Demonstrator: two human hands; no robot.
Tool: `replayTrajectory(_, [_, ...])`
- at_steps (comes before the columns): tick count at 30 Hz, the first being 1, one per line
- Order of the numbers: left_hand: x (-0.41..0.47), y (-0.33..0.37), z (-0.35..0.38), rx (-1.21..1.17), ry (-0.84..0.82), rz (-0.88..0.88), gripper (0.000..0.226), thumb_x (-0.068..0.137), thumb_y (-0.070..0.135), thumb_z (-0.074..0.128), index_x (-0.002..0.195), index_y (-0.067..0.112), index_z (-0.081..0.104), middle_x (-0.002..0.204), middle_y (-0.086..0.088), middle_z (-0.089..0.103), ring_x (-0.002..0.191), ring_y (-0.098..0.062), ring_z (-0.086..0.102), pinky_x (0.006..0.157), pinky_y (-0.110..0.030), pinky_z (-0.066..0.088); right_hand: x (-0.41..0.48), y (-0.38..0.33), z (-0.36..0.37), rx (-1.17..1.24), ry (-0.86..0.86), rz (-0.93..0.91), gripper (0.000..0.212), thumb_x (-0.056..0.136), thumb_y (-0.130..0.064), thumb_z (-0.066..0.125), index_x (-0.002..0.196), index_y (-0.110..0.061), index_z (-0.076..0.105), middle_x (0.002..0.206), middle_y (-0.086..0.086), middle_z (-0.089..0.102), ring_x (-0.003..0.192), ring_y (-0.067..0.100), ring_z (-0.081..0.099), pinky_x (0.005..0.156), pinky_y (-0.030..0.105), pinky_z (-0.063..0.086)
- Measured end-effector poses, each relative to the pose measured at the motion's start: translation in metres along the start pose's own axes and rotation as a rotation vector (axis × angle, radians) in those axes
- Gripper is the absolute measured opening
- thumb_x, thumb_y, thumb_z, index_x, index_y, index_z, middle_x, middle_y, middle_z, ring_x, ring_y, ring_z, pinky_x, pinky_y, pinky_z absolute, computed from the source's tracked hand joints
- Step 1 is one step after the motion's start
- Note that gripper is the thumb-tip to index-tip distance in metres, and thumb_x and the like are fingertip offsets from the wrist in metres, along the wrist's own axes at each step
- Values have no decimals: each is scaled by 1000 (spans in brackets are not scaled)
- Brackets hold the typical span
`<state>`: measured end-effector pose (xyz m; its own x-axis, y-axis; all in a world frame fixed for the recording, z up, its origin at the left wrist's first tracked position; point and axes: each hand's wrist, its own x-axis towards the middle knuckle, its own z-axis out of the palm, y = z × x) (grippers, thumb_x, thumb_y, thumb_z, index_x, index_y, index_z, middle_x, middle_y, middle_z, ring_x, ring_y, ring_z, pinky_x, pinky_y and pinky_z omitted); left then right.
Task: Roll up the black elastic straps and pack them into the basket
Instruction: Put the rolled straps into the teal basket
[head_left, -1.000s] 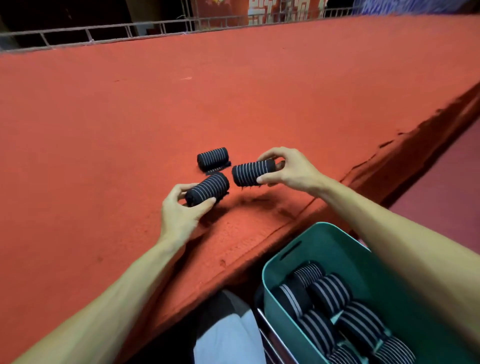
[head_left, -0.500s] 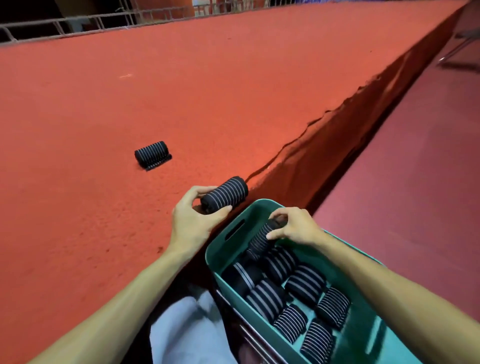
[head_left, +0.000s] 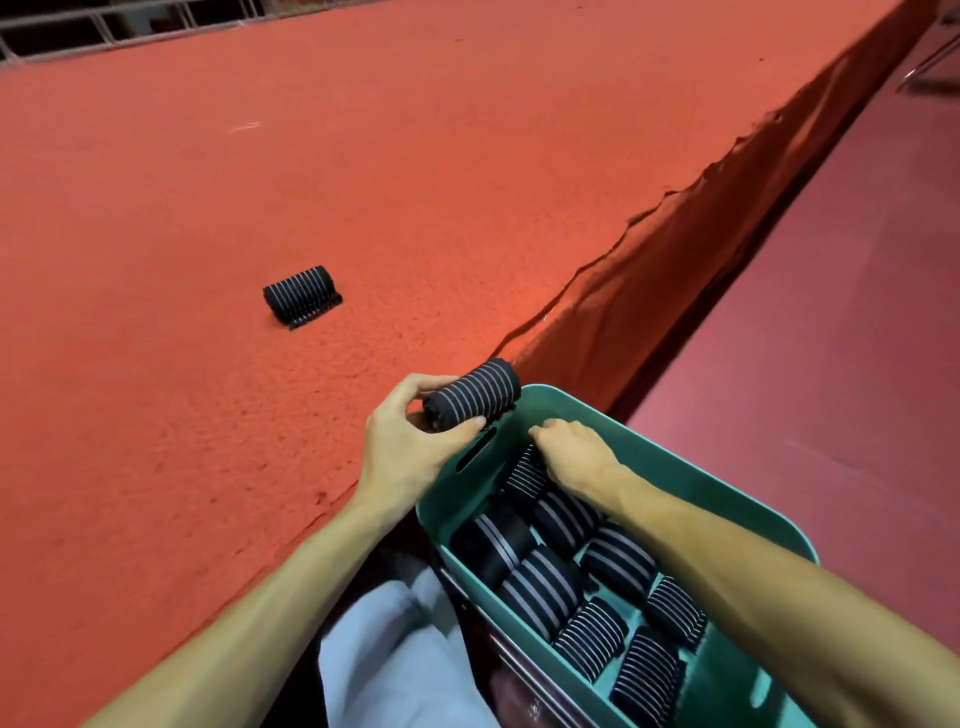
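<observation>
The left hand (head_left: 410, 452) is clamped on a rolled strap (head_left: 470, 397), thumb underneath and fingers wrapped over its near end, holding it in the air just above the far corner of the teal basket (head_left: 675, 467), beside the handle slot. The roll is black with thin white stripes and lies roughly level. The right hand (head_left: 574, 454) reaches down inside the basket at its far end, fingers curled over the top of a second roll (head_left: 524, 473) and gripping it where it stands tilted against the end wall. Below it the packed rolls (head_left: 540, 582) fill the basket floor in two rows, lying side by side and touching. One loose roll (head_left: 301, 296) lies alone on the red felt surface (head_left: 363, 156), well apart from both hands, its free end flat beside it. The basket sits below the surface's ragged edge, next to the person's pale trousers (head_left: 389, 649), with dark red floor (head_left: 831, 364) to the right.
</observation>
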<state>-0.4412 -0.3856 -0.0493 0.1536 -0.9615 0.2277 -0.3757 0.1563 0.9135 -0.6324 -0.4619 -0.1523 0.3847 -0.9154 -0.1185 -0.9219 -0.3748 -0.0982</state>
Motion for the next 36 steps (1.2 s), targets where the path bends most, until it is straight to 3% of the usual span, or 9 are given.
replayTrajectory(3, [-3,3,6,-4,-5,1,37,67,13,84,95,28,65,92,9,68,88,-17,66,82,-36,55,-6,5,-23,122,162,14,29,86,-5,46,107,-14,64,106,9,66,98,33,63,83,42,52])
replayTrajectory(6, [-7,10,11,-19,-13,6,35,68,13,84,96,24,65,91,11,67,81,-1,62,75,-19,52,-19,6,-59,694,238,69,23,96,-21,51,110,-18,69,104,2,72,87,18,68,81,39,56])
replayTrajectory(10, [-12,18,20,-79,-33,-31,34,70,11,82,98,17,64,93,5,66,76,8,60,69,-10,49,-41,1,-99,1372,6,-20,31,100,-32,48,126,-20,58,119,6,64,104,21,65,90,40,55])
replayTrajectory(13, [-18,24,24,-143,-47,-69,33,71,6,80,99,10,62,88,4,64,69,10,60,62,-9,48,-54,0,-105,1549,-62,-117,33,91,-13,62,124,-9,59,115,11,66,99,23,67,86,37,55])
replayTrajectory(16, [-27,28,25,-245,-118,-143,31,74,3,77,99,5,58,80,0,65,61,2,64,54,-15,49,-65,2,-106,1514,-11,-116,33,84,-3,68,117,-8,62,109,8,68,100,15,66,83,26,53])
replayTrajectory(20, [-35,19,29,-242,-254,-253,31,76,11,78,98,13,57,101,-16,67,72,-19,70,58,-28,55,-79,9,-100,1486,-26,-78,33,81,1,70,112,-7,63,104,7,68,96,11,66,81,20,51])
replayTrajectory(26, [-33,3,28,207,-638,-196,44,82,35,72,121,27,55,121,5,59,111,-8,56,101,-30,44,-86,34,-67,999,-83,59,34,78,-7,77,110,-13,65,97,4,67,88,13,62,86,30,52])
replayTrajectory(30, [-30,6,16,229,-619,-152,36,87,30,67,120,30,56,123,5,58,111,-5,55,98,-26,44,-81,43,-33,597,-172,209,40,77,-22,80,114,-18,65,100,2,66,88,15,61,78,20,45])
replayTrajectory(36, [-24,5,-5,173,-521,-77,23,87,19,66,108,29,63,110,7,65,103,-4,60,95,-28,48,-71,35,15,403,-271,305,46,85,-23,71,128,-15,57,126,8,62,116,24,58,101,30,43])
